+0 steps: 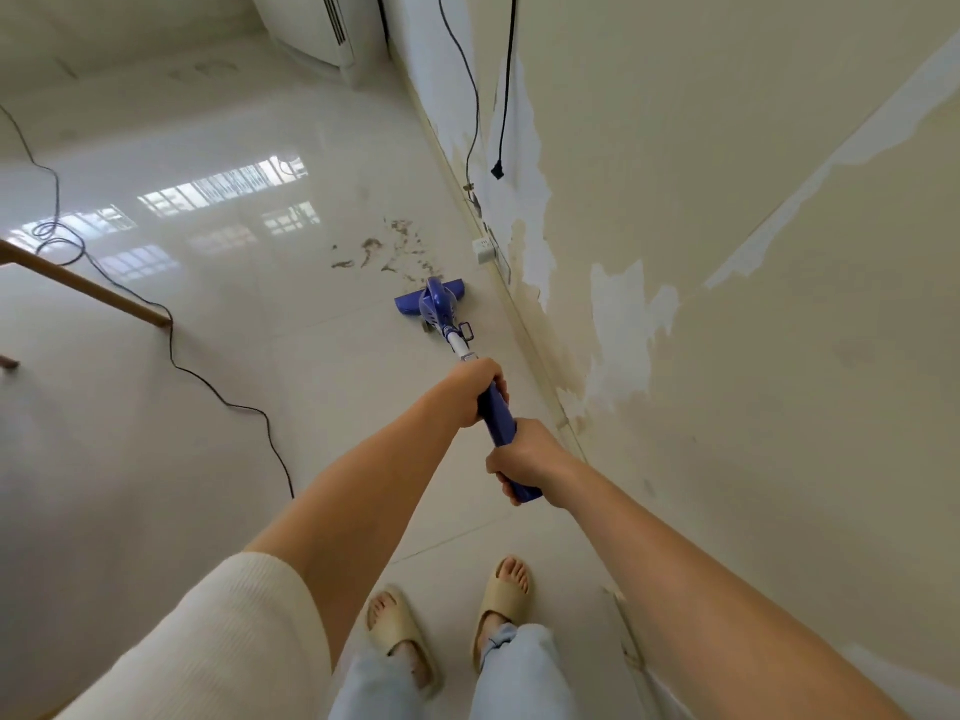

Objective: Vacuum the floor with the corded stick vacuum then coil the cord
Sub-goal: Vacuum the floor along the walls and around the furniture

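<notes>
Head cam: left hand [475, 389] wrapped round upper part of the blue handle [500, 415], right hand [522, 454] clenched on its lower end; fingertips mostly hidden behind it. Stick vacuum [434, 304] head on the tiled floor [260, 356] near the wall [727, 252], just short of brown debris [389, 249]. Black cord [171, 350] trails left, its far end cut off by frame edge & its join to vac not visible

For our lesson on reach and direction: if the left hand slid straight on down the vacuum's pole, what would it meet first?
The left hand grips the purple handle. Sliding forward, it would probably run along the white tube, then meet the purple motor body above the floor head.
</notes>
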Motion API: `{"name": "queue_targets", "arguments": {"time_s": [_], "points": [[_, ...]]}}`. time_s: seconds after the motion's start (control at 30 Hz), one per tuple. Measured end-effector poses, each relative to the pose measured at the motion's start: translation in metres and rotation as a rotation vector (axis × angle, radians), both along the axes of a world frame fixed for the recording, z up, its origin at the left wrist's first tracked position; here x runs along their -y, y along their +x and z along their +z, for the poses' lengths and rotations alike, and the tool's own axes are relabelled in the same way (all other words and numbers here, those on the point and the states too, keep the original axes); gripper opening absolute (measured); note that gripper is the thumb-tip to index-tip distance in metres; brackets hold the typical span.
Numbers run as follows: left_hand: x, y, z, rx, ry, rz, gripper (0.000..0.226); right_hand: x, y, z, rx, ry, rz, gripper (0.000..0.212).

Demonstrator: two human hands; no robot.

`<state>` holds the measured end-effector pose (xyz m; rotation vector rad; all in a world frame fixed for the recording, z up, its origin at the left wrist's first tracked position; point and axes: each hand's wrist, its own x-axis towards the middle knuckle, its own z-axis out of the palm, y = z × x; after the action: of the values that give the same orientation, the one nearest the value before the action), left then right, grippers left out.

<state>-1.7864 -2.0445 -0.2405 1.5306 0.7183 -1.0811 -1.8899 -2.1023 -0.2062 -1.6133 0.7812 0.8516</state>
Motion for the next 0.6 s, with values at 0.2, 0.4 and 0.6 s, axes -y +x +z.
{"name": "queue_targets", "arguments": {"time_s": [0.2, 0.4, 0.6], "points": [[-0.031, 0.003, 0.011, 0.049, 0.022, -0.042, 0.022, -0.036, 0.001, 0.018, -0.009, 0.038, -0.065, 0.018], [-0.070, -0.011, 0.038, 0.005, -0.028, -0.048, 0.013, -0.073, -0.013, 0.064, -0.036, 0.092, -0.110, 0.030], [-0.097, -0.026, 0.064, -0.101, -0.147, -0.017, 0.008, -0.094, -0.027, 0.089, -0.035, 0.103, -0.107, 0.044]]}}
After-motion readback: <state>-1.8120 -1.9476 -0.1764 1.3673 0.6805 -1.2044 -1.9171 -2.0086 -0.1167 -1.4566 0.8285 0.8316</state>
